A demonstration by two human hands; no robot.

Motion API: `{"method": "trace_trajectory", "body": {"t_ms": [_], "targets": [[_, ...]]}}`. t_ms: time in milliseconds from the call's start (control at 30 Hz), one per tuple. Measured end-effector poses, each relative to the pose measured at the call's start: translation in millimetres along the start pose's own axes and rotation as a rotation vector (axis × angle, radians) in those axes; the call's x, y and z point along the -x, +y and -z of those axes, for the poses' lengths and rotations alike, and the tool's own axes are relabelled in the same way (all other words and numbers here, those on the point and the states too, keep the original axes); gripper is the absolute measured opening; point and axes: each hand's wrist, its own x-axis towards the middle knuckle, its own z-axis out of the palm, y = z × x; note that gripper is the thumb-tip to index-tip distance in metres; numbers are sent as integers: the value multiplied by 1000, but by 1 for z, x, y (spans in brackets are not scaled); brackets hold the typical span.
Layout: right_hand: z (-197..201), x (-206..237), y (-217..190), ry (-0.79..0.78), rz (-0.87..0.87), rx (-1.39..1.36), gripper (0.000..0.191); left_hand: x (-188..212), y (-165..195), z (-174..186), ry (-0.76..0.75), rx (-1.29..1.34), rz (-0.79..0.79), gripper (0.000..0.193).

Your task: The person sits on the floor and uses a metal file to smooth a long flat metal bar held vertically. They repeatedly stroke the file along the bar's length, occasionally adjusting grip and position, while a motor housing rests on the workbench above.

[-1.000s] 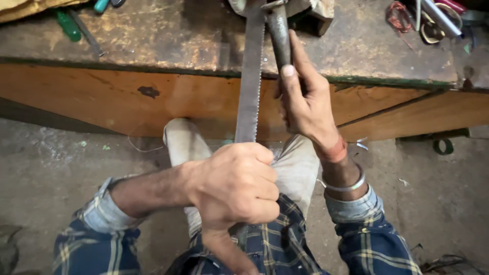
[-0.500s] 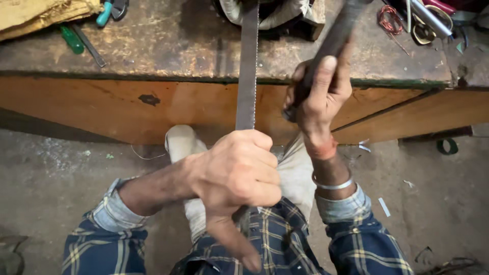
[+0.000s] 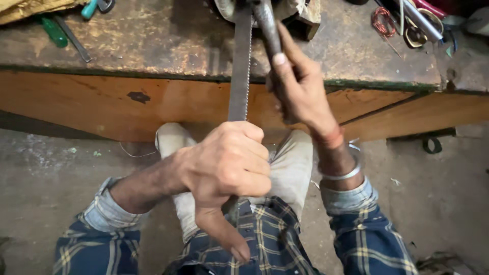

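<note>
My left hand (image 3: 226,165) is clenched around the near end of a long toothed saw blade (image 3: 239,71), which runs straight up to the back of the worn wooden workbench (image 3: 153,46). My right hand (image 3: 298,86) grips a dark metal handle (image 3: 267,25) just right of the blade, thumb stretched along it. Both blade and handle end at a clamped piece at the bench's far edge, mostly cut off by the frame. A metal bangle and an orange thread circle my right wrist.
A green-handled screwdriver (image 3: 53,30) and teal-handled pliers (image 3: 91,7) lie at the bench's left. A coil of copper wire (image 3: 382,23) and assorted metal tools (image 3: 423,23) sit at the right. Below are my light trousers, a concrete floor and a black strap (image 3: 433,145).
My right hand swung the dark handle out to the right half a second ago, then brought it back close beside the blade. My left hand kept its grip on the blade.
</note>
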Motion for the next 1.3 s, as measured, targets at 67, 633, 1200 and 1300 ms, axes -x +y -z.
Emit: {"method": "trace_trajectory", "body": {"t_ms": [67,633,1200,1300], "targets": [[5,2,1,67,31,17,47,-3,0,0,15,14,-13,73],[-42,60,7,244,-57,-627,65,-17,26,-60,-87,-46,-111,48],[-102,37,-35,274,-106,-965,43,10,41,-54,-312,-158,-76,54],[-109,37,-40,288,-117,-976,44,15,49,-49,-294,-62,17,47]]}}
